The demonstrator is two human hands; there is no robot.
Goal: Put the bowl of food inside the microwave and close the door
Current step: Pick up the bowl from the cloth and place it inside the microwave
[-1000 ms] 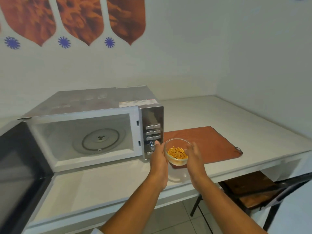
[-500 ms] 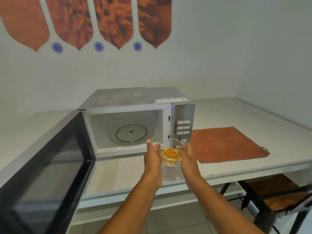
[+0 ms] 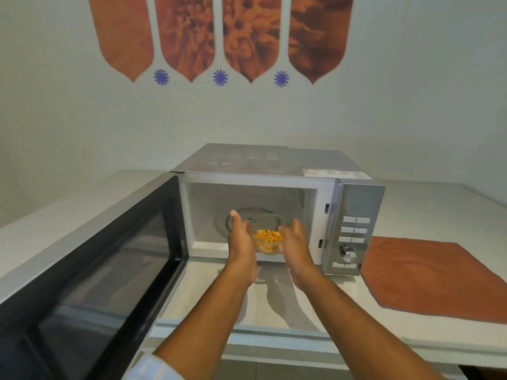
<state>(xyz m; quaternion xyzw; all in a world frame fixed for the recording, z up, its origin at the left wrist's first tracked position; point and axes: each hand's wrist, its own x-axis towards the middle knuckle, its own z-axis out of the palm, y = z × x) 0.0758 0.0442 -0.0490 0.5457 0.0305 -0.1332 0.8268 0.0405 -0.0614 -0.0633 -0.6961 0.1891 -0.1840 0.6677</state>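
A small clear glass bowl [image 3: 270, 237] of orange-yellow food is held in the air at the mouth of the silver microwave [image 3: 274, 165]. My left hand [image 3: 241, 242] grips its left side and my right hand [image 3: 297, 245] grips its right side. The bowl hovers over the cavity's front sill, in front of the glass turntable [image 3: 236, 218], which it partly hides. The dark glass microwave door [image 3: 104, 270] stands wide open, swung out to the left toward me.
The microwave sits on a white counter [image 3: 274, 305] against a white wall. Its control panel [image 3: 354, 237] with buttons and a knob is on the right. An orange-brown cloth [image 3: 428, 275] lies flat on the counter to the right.
Both hands have carried the bowl leftward and forward from beside the control panel to the cavity opening. My view has shifted left and closer to the microwave.
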